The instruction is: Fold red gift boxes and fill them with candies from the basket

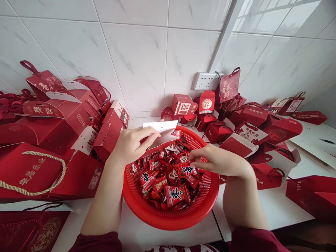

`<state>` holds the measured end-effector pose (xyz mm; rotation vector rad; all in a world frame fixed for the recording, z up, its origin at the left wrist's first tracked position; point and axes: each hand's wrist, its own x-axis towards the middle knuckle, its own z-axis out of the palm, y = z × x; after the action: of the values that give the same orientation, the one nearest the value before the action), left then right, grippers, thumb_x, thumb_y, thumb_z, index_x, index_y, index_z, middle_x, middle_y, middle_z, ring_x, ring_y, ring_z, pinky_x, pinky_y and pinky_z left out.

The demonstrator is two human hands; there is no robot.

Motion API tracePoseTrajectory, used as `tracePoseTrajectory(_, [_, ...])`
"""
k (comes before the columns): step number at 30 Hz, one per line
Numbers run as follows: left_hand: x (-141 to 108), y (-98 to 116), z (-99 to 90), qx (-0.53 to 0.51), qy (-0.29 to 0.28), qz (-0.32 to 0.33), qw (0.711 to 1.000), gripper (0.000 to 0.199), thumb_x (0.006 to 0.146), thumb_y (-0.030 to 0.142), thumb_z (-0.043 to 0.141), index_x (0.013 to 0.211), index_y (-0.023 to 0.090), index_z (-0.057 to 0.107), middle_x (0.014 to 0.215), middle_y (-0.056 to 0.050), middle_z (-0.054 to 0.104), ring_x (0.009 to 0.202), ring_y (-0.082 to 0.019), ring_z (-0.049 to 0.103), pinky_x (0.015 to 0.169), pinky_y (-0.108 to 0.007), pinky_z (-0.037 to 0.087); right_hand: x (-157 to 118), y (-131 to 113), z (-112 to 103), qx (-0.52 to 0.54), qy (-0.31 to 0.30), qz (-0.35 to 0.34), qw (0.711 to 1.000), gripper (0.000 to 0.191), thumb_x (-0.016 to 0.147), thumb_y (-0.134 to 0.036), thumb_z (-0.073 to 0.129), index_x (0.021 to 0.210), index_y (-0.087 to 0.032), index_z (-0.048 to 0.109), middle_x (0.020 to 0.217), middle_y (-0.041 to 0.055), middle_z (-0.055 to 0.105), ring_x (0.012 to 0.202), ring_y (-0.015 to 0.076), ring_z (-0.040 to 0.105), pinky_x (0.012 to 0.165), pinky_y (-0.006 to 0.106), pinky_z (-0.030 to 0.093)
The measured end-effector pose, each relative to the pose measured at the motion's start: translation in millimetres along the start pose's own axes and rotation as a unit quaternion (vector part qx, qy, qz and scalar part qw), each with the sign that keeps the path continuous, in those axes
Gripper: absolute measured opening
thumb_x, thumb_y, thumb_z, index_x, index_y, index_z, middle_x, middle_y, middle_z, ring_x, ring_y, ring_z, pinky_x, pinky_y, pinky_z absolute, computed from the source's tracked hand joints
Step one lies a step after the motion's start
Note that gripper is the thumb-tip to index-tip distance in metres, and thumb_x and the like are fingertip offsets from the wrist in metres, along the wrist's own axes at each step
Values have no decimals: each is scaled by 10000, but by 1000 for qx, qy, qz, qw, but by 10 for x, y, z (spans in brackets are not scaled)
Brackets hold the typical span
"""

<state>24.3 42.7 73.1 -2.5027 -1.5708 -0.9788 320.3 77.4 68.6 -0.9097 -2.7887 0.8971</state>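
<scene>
A red plastic basket (168, 224) full of wrapped candies (177, 195) sits in front of me. My left hand (133, 142) pinches the edge of a small paper gift box (164, 134), its white inside facing me, above the basket's far left part. The box is open, with a flap raised, and a red wrapper shows by its right edge. My right hand (214, 159) reaches over the basket's right rim, its bent thumb and fingers closed at a red candy packet (188, 170) in the pile. The fingertips are partly hidden.
Red gift boxes (63, 122) are heaped on the left, one with a rope handle (64, 171). More red boxes (249, 115) crowd the right, below a power strip (207, 81) on the tiled wall. A pen (327, 141) lies at far right on the white table (141, 231).
</scene>
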Motion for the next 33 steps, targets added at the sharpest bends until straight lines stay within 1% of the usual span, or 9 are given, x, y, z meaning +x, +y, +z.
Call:
tracePoseTrajectory(3, [15,22,-8,0,-42,-10,999,273,1010,382,451,983,264,696,842,20,728,662,-119,609,646,-268,429,-58,82,-74,-2,28,20,999,236,986,-333,484,870,-228,661,772,-7,686,671,144,584,678,298,437])
tracePoseTrajectory(6, [27,26,-7,-32,-73,5,997,239,960,443,534,944,250,674,837,27,723,685,-131,626,670,-273,443,-114,152,-121,-2,57,47,997,251,991,-354,465,896,-236,665,811,0,699,705,155,604,701,305,452])
tracePoseTrajectory(9, [36,6,10,-62,-53,11,997,253,892,475,630,981,240,665,950,11,735,817,-161,670,754,-284,474,-172,196,-169,14,126,78,989,255,989,-383,465,943,-243,674,841,8,715,731,166,631,704,307,471])
tracePoseTrajectory(12, [50,-5,29,-93,-25,10,995,192,951,385,556,992,235,670,960,7,732,843,-145,672,765,-269,478,-192,225,-200,39,189,106,975,273,992,-409,455,1014,-255,679,894,11,740,737,173,664,719,309,497])
tracePoseTrajectory(17, [77,27,43,-102,-15,12,995,156,957,296,547,950,224,686,887,23,728,772,-115,657,728,-239,473,-116,268,-171,-28,216,166,962,293,984,-359,441,1126,-275,684,903,10,757,782,207,694,752,344,497])
tracePoseTrajectory(21, [87,37,53,-107,-13,7,994,166,957,293,545,950,212,690,895,15,729,794,-122,660,740,-243,475,-51,275,-102,-35,158,129,978,283,971,-289,436,1085,-267,693,1009,17,753,894,207,692,803,342,497])
tracePoseTrajectory(27, [93,24,64,-111,-14,16,994,169,961,276,540,938,201,690,898,11,725,810,-119,657,747,-239,473,158,296,72,-63,-79,121,987,368,951,-306,453,735,-190,728,710,55,721,657,186,649,638,317,466])
tracePoseTrajectory(30, [95,32,64,-113,-14,15,993,170,962,272,539,938,197,690,890,10,723,797,-116,654,737,-237,473,276,313,124,2,-99,49,994,337,965,-282,432,1056,-229,752,983,42,766,872,202,695,785,324,507])
tracePoseTrajectory(33, [97,42,61,-112,-12,14,994,173,962,274,539,939,196,691,894,9,726,809,-117,658,744,-237,474,354,367,163,6,-41,13,999,471,958,-212,413,1403,-244,563,1359,56,640,1221,241,599,1025,384,459])
